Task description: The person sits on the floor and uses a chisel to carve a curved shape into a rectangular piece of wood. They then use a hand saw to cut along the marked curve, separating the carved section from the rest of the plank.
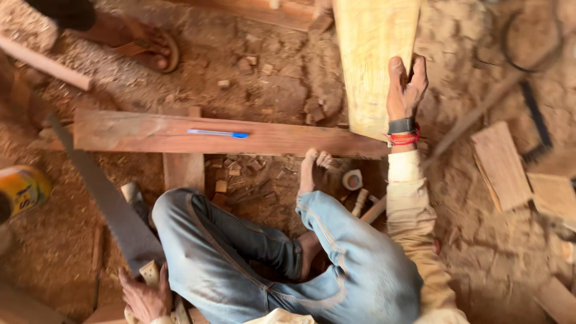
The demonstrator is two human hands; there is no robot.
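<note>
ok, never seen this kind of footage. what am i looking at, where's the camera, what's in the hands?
One picture, from a camera on a person's head, looking down at their own lap and hands. They sit on a sawdust-covered floor in jeans. The right hand grips the edge of a pale wooden plank. The left hand holds the handle of a handsaw lying beside the leg. In front lies a reddish board with a blue pen on it. Another person's sandalled foot shows at top left.

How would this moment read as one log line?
left hand: grips handsaw handle | right hand: holds pale board | pen: on plank
</note>
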